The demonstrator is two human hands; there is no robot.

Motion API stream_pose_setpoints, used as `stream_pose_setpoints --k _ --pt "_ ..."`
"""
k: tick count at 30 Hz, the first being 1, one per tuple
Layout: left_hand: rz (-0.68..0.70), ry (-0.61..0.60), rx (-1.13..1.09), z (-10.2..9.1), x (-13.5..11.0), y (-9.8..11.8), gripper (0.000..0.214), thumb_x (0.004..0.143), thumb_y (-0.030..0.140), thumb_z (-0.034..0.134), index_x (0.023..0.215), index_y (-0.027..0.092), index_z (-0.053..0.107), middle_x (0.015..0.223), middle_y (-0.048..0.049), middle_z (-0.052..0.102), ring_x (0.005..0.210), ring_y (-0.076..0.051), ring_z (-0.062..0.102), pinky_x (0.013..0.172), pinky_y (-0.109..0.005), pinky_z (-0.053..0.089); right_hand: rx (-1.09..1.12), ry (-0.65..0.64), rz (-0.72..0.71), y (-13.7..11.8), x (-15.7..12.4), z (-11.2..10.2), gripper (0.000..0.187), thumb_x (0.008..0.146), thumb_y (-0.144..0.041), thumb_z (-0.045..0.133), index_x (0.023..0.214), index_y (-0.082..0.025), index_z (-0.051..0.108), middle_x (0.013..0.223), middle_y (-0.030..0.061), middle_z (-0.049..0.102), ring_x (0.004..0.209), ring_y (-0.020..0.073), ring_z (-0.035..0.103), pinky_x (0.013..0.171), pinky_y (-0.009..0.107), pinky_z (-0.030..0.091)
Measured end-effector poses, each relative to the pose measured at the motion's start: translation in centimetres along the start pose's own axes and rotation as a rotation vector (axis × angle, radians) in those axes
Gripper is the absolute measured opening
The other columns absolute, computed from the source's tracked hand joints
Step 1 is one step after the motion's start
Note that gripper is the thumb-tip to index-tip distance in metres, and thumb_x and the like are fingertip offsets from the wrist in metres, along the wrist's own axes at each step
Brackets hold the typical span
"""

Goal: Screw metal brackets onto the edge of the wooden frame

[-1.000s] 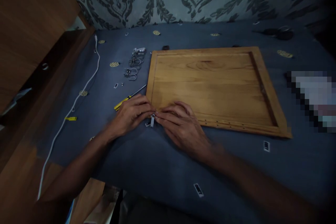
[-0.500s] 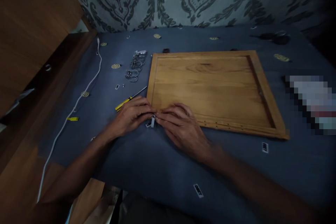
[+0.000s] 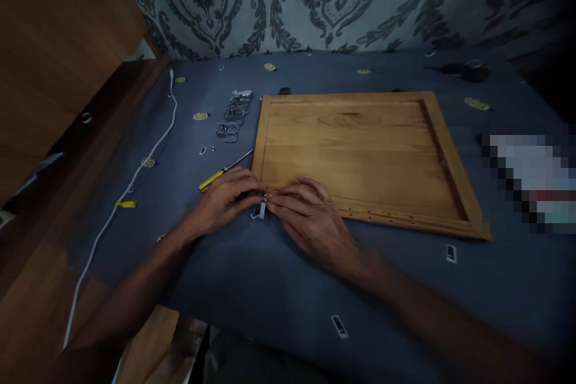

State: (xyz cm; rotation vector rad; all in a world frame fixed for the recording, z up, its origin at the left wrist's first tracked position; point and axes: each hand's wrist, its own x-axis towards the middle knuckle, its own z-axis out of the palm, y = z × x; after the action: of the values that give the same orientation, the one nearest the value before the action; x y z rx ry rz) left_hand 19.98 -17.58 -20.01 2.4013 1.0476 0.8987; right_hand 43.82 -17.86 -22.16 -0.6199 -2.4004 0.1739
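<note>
A small silvery metal fitting [image 3: 263, 210] sits at the near left corner of a framed wooden panel [image 3: 351, 144]. My left hand [image 3: 229, 195] pinches at its upper end, fingertips drawn together against the panel's edge. From the other side my right hand [image 3: 310, 216] brings thumb and fingers to the same fitting, its other fingers resting over the panel's near rail. The fingers hide much of the fitting. Just beyond my left hand lies a yellow-and-black screwdriver [image 3: 213, 178], its shaft tip by the panel's left side.
Several metal pieces with wire loops [image 3: 234, 113] lie in a row left of the panel. A white cable [image 3: 153, 150] runs along the left of the blue patterned cloth [image 3: 288, 288]. A dark object [image 3: 472, 72] lies at the back right, near a blurred-out item [image 3: 535, 180].
The view has shifted slightly. Both hands stay at the panel's near left corner on the metal fitting, with hardly any visible finger movement.
</note>
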Motion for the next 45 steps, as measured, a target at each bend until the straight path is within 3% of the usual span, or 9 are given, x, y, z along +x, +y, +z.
stream_pose_setpoints --k 10,15,24,30,33,39,45 --pt "-0.002 0.023 0.051 0.7 0.1 0.3 0.018 0.102 0.030 0.060 0.092 0.017 0.069 0.088 -0.0035 0.067 0.082 -0.015 0.061 0.075 -0.027 0.047 0.007 0.007 0.006 -0.1 0.0 0.1 0.027 0.102 -0.012 0.053 0.116 -0.020 0.075 0.112 0.0060 0.079 0.106 0.0234 0.066 0.106 0.049 0.047" --pt "0.010 0.031 0.034 0.7 0.0 0.2 0.016 0.102 0.028 0.059 0.098 0.018 0.071 0.091 -0.0045 0.069 0.085 -0.016 0.063 0.076 -0.027 0.049 0.008 0.015 -0.002 0.0 -0.1 0.1 0.025 0.102 -0.013 0.053 0.116 -0.018 0.074 0.113 0.0060 0.079 0.105 0.0231 0.066 0.105 0.048 0.047" --pt "-0.024 0.037 0.042 0.0 -0.1 0.5 0.022 0.104 0.034 0.056 0.108 0.018 0.071 0.094 -0.0052 0.070 0.087 -0.014 0.066 0.078 -0.024 0.053 0.001 0.014 -0.011 0.2 -0.1 0.2 0.032 0.102 -0.014 0.053 0.125 -0.024 0.073 0.117 0.0061 0.078 0.104 0.0235 0.067 0.101 0.051 0.050" --pt "-0.287 0.149 0.182 -3.9 -1.4 -0.1 0.025 0.105 0.034 0.051 0.102 0.019 0.071 0.093 -0.0038 0.068 0.082 -0.014 0.065 0.071 -0.024 0.049 0.026 0.007 -0.011 0.5 -0.3 0.5 0.030 0.100 -0.013 0.057 0.122 -0.024 0.074 0.115 0.0058 0.079 0.106 0.0236 0.067 0.103 0.051 0.051" --pt "-0.462 0.111 0.274 -5.2 -2.4 -0.1 0.021 0.101 0.035 0.056 0.096 0.020 0.070 0.091 -0.0027 0.066 0.076 -0.015 0.062 0.065 -0.025 0.044 0.021 0.032 -0.017 0.6 -0.4 0.7 0.026 0.100 -0.015 0.058 0.119 -0.023 0.074 0.115 0.0045 0.079 0.106 0.0232 0.067 0.103 0.050 0.050" --pt "-0.671 -0.009 0.358 -4.4 -3.6 -0.1 0.019 0.091 0.040 0.067 0.100 0.023 0.067 0.102 -0.0033 0.066 0.090 -0.022 0.062 0.069 -0.028 0.040 0.024 0.009 -0.023 0.6 -0.2 0.5 0.032 0.099 -0.013 0.057 0.124 -0.025 0.073 0.117 0.0059 0.078 0.107 0.0236 0.068 0.102 0.052 0.051" --pt "-0.728 0.046 0.303 -4.2 -3.8 -0.5 0.014 0.090 0.035 0.059 0.090 0.022 0.064 0.092 -0.0035 0.065 0.083 -0.021 0.058 0.070 -0.029 0.038 0.052 0.023 -0.011 0.3 0.0 0.2 0.028 0.101 -0.014 0.056 0.120 -0.023 0.074 0.116 0.0061 0.079 0.105 0.0234 0.068 0.102 0.052 0.051"
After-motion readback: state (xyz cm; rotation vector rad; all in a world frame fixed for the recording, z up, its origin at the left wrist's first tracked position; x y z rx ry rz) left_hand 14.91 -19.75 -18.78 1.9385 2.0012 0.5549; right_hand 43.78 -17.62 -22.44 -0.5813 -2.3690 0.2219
